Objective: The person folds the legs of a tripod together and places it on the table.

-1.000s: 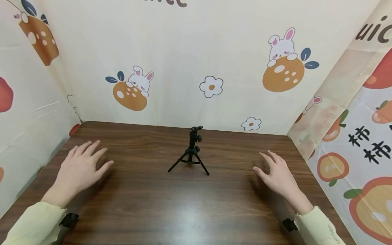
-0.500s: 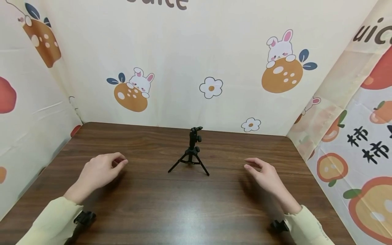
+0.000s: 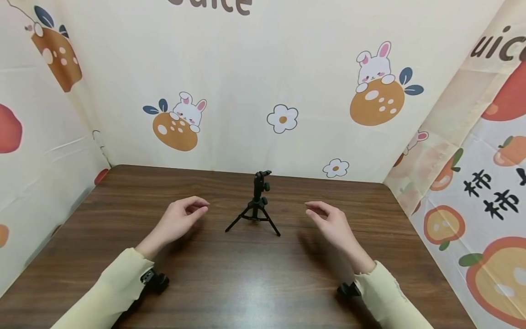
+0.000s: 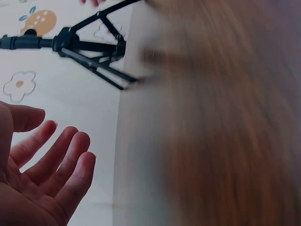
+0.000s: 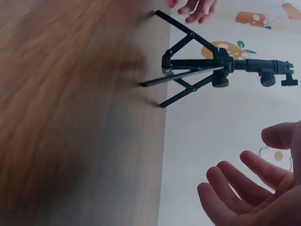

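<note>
A small black tripod [image 3: 258, 196] stands upright on the wooden table with its legs spread. To its left is my left hand [image 3: 176, 220], palm inward, fingers loosely bent and holding nothing. My right hand [image 3: 330, 226] is on the other side, also bare, its thumb apart from the fingers. Both hands are a short distance from the tripod. In the left wrist view the tripod [image 4: 66, 42] appears sideways beyond my relaxed fingers [image 4: 70, 160]. The right wrist view shows the tripod [image 5: 221, 66] with its knobs, and my loosely curved fingers [image 5: 235, 183] below it.
The brown wooden table [image 3: 246, 283] reaches back to a pale cloth backdrop [image 3: 238, 68] printed with rabbits, fruit and flowers. Similar cloth hangs along the left and right sides. A black strap-on camera [image 3: 154, 279] sits at my left wrist, another [image 3: 348, 289] at my right.
Both hands have moved inward toward the tripod, the left one farther. Their fingers, spread a second ago, are now more bent. The tripod has stayed in place.
</note>
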Action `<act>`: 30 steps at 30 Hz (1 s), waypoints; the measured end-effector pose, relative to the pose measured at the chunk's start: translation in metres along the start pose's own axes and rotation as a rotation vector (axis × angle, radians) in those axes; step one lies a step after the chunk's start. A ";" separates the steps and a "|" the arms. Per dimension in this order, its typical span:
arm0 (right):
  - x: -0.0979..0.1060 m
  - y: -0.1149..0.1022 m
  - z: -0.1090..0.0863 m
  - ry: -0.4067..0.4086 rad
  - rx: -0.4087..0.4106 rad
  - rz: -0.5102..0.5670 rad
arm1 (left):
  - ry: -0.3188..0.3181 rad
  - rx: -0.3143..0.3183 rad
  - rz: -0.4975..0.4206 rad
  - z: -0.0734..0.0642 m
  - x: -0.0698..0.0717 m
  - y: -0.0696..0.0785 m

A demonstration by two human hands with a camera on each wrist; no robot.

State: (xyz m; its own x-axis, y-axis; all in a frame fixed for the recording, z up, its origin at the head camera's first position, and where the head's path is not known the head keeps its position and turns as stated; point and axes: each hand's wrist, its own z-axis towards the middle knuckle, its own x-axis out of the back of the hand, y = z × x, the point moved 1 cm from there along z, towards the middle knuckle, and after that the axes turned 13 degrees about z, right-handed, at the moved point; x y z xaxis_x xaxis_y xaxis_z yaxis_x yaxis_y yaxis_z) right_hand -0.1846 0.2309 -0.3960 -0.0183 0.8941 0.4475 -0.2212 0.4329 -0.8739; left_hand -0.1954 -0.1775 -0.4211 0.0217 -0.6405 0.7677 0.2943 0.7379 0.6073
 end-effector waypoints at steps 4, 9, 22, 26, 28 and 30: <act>-0.012 -0.009 0.008 -0.016 0.031 0.068 | -0.021 -0.030 -0.058 0.008 -0.015 0.015; -0.024 -0.023 0.017 -0.042 0.078 0.132 | -0.066 -0.057 -0.087 0.016 -0.027 0.030; -0.052 -0.063 0.038 -0.091 0.166 0.325 | -0.131 -0.073 -0.074 0.029 -0.052 0.051; -0.055 -0.085 0.037 -0.102 0.176 0.356 | -0.137 -0.070 -0.047 0.031 -0.056 0.055; -0.055 -0.100 0.034 -0.102 0.179 0.360 | -0.137 -0.078 -0.022 0.031 -0.056 0.056; -0.055 -0.112 0.031 -0.095 0.189 0.368 | -0.129 -0.087 0.006 0.031 -0.057 0.058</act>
State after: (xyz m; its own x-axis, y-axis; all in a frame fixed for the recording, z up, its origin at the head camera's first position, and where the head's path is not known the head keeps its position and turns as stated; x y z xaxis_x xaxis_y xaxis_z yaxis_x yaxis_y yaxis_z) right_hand -0.1893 0.1294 -0.3171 -0.2178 0.9666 0.1351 -0.3578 0.0497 -0.9325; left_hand -0.2091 -0.0919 -0.4232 -0.0977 -0.5991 0.7947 0.3761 0.7171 0.5868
